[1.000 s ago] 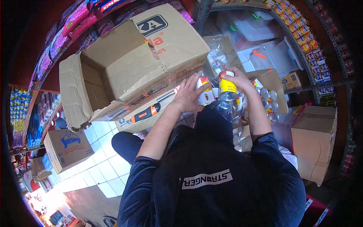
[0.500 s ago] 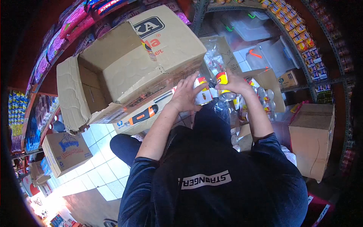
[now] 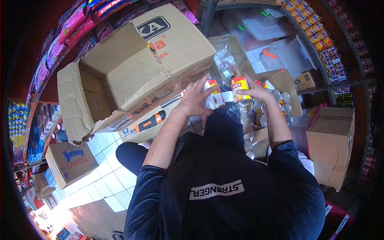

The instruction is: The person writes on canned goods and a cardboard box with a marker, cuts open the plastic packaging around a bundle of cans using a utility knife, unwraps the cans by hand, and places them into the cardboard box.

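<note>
My left hand is closed around a tin can with a white, red and yellow label. Close beside it, my right hand grips a second can, whose red and yellow label faces up toward me. Below and between the hands lies clear plastic, partly covered by them. More cans lie on their sides in an open carton just past my right wrist. An orange and black utility knife rests on cardboard left of my left forearm.
A large open cardboard box fills the upper left. Another carton stands at the right, and a closed one sits on the tiled floor. Stocked shelves curve along both sides, with plastic bins at the back.
The can in my right hand has tilted so that its label and brand face show more fully. My left hand keeps its can in nearly the same place.
</note>
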`<state>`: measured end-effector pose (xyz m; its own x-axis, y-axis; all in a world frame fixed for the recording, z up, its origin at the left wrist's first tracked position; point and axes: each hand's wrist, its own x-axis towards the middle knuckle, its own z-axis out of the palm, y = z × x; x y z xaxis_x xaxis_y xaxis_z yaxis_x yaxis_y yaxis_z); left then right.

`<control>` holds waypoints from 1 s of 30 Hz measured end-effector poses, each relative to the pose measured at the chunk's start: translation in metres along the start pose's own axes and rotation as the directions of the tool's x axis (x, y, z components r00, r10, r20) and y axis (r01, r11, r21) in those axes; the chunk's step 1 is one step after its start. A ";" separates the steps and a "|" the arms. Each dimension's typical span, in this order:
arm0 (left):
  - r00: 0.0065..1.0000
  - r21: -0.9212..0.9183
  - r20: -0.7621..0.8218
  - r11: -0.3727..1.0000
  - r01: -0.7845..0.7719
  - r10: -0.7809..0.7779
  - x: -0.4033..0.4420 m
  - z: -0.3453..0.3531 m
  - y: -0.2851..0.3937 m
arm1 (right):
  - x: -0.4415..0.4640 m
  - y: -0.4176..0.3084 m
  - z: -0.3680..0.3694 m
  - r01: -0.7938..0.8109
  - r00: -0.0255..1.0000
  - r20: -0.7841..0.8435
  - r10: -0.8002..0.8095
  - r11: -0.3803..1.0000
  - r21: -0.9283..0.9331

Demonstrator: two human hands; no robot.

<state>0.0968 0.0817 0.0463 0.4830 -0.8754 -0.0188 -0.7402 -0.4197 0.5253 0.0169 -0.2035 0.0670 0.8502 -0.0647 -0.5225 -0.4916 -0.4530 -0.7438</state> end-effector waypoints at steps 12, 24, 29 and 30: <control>1.000 0.013 0.010 1.000 0.027 -0.027 0.001 -0.001 0.003 | 0.013 0.007 -0.003 -0.221 0.975 -0.108 0.193 0.850 -0.478; 1.000 0.019 -0.004 1.000 0.016 -0.016 0.000 -0.001 0.002 | -0.021 0.053 0.030 -0.169 0.968 -0.074 0.242 0.836 0.522; 1.000 0.012 0.005 1.000 0.020 -0.020 0.001 -0.003 0.004 | -0.024 0.054 0.030 -0.128 0.976 -0.067 0.208 0.793 0.596; 1.000 0.006 0.005 1.000 0.021 -0.021 0.000 -0.004 0.004 | -0.023 0.058 0.031 -0.116 0.979 -0.061 0.195 0.777 0.619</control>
<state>0.0958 0.0809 0.0513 0.4958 -0.8678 -0.0342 -0.7330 -0.4392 0.5194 -0.0370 -0.2007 0.0235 0.7480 -0.2058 -0.6309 -0.5971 0.2062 -0.7752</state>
